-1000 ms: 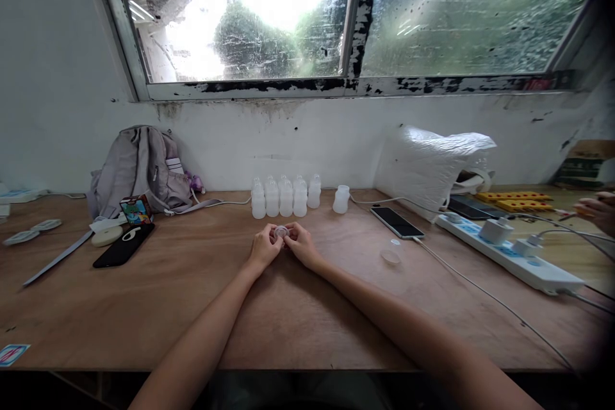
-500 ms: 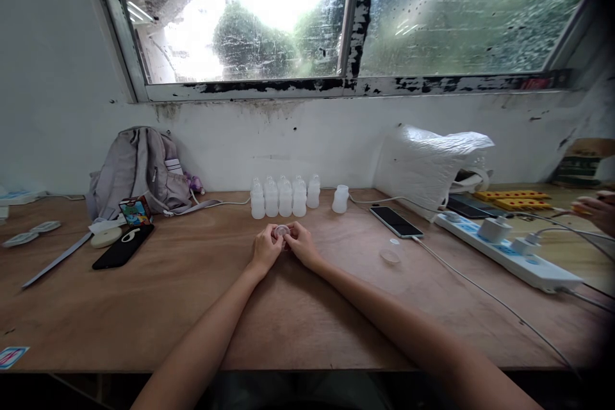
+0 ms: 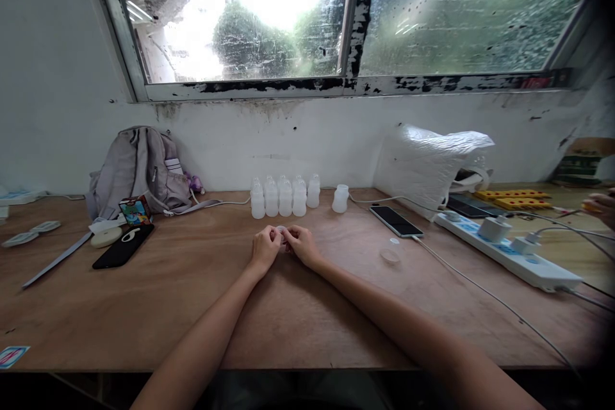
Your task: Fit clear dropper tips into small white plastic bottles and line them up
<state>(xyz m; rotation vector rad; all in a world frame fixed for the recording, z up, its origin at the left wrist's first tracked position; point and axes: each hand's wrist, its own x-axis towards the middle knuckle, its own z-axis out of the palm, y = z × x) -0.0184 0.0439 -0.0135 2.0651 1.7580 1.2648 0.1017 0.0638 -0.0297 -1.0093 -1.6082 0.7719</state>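
My left hand (image 3: 264, 248) and my right hand (image 3: 298, 244) meet at the middle of the wooden table (image 3: 192, 307), fingers pinched together on a small clear round cap (image 3: 280, 230) held between them. Just beyond stands a cluster of several small white plastic bottles (image 3: 284, 197). One more white bottle (image 3: 341, 198) stands apart to their right. A clear cap (image 3: 390, 255) lies on the table to the right of my hands.
A grey backpack (image 3: 139, 170) leans on the wall at left, with a black phone (image 3: 123, 246) before it. At right lie a phone on a cable (image 3: 396, 220), a white plastic bag (image 3: 432, 163) and a power strip (image 3: 509, 252). Another person's hand (image 3: 601, 205) shows at the right edge.
My hands have stayed in place; the fingers have shifted slightly around the cap. The other person's hand at the right edge has drawn back a little.
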